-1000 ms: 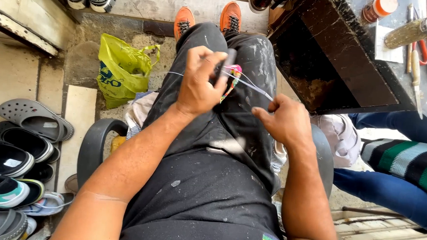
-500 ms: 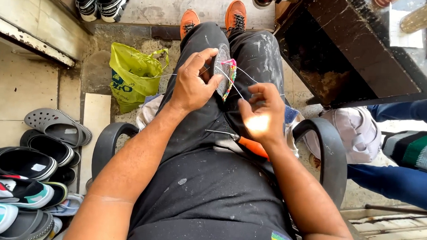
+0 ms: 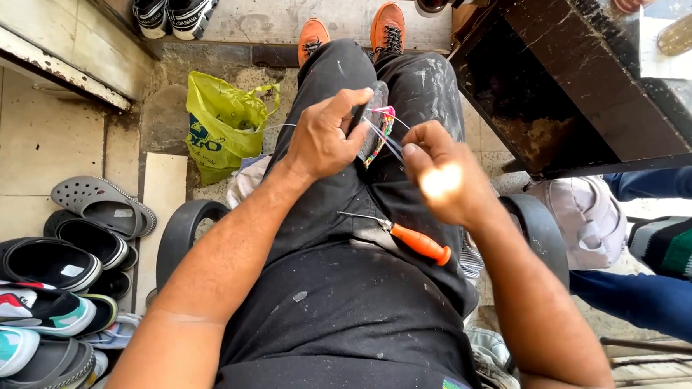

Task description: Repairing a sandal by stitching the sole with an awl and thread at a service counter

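Head view: left hand [image 3: 321, 139] clamps a small sandal [image 3: 374, 122] over the knees, at 12 o'clock. Right hand [image 3: 444, 183] pinches thin thread [image 3: 391, 142] taut. Sandal appears light, flexible; grip its sole edge. Awl [image 3: 406, 236] rests on lap.

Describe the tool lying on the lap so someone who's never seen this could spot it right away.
Start at the black trousers of the seated person. Just below the right hand an awl lies across the lap. Its bright orange handle and thin metal shaft, pointing toward the left forearm, set it apart from the dark cloth.
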